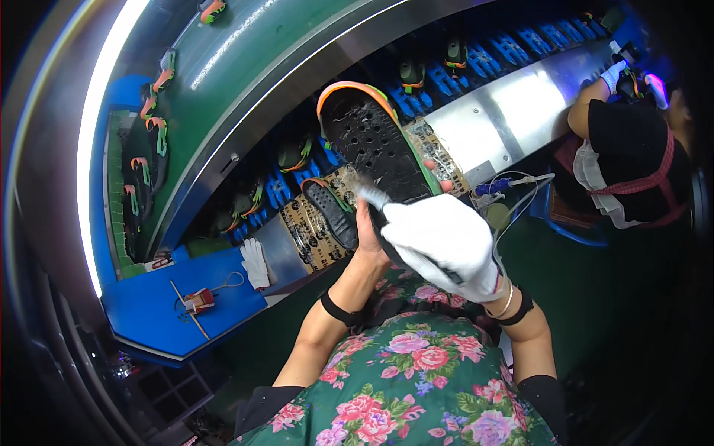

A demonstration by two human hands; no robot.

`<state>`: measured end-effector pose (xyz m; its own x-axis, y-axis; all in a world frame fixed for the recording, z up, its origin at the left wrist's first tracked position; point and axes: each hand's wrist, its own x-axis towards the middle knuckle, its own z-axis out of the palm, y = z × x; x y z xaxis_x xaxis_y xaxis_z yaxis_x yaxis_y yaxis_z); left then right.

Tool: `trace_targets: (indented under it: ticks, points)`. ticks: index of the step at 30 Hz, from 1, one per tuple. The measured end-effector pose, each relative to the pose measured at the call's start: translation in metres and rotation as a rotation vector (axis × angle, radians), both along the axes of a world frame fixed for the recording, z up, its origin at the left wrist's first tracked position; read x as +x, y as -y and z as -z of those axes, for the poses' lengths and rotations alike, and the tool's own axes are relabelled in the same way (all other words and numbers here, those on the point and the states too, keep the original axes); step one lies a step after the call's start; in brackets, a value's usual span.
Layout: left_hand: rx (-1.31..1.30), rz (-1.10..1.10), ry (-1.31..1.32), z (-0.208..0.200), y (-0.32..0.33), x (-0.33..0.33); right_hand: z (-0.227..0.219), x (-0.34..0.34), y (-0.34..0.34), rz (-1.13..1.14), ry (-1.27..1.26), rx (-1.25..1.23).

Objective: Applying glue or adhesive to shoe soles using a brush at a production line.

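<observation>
A large black shoe sole [375, 149] with small holes and an orange-and-green rim is tilted up in front of me. My left hand [368, 236], bare, grips it from below and behind, with fingertips showing at its right edge. My right hand [442, 241], in a white glove, is closed around a brush [372, 195] with pale bristles, blurred near the sole's lower left part. Most of the brush's handle is hidden by the glove. Just left of my hands, a smaller black perforated shoe piece [332, 214] lies on a cardboard-covered ledge [301, 232].
Blue racks [487, 61] with several shoes run along the conveyor behind the metal ledge [513, 104]. A white glove [255, 264] lies beside a blue table [149, 312]. Several orange-green shoe parts [156, 134] sit on the left belt. A co-worker [621, 149] works at right.
</observation>
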<state>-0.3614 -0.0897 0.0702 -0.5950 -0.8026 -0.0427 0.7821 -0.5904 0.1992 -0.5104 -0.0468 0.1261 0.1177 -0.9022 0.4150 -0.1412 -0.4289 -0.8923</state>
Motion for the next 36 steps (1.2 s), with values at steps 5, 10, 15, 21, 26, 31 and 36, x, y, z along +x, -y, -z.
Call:
trace_targets:
  ticks: [5, 10, 15, 21, 26, 31, 36]
  points:
    - [0.058, -0.014, 0.042, -0.009, 0.003, 0.001, 0.001, -0.006, -0.002, 0.167, 0.019, -0.022]
    - [0.072, 0.052, -0.076, -0.008, 0.01, 0.006, -0.003, -0.001, -0.006, -0.049, -0.031, -0.11]
    - [0.09, -0.056, -0.078, -0.017, 0.011, 0.001, 0.005, -0.013, -0.001, 0.054, -0.104, -0.262]
    - [0.017, 0.021, -0.151, -0.008, 0.019, 0.006, 0.0, -0.015, -0.005, -0.215, 0.12, -0.103]
    - [0.093, -0.171, 0.07, -0.006, 0.02, 0.004, 0.006, -0.015, -0.011, -0.047, -0.083, -0.207]
    - [0.113, -0.094, -0.051, -0.001, 0.027, 0.012, 0.006, -0.017, -0.006, -0.206, 0.25, -0.038]
    - [-0.014, -0.02, 0.013, -0.01, 0.03, 0.007, 0.017, -0.021, -0.01, -0.081, -0.219, -0.276]
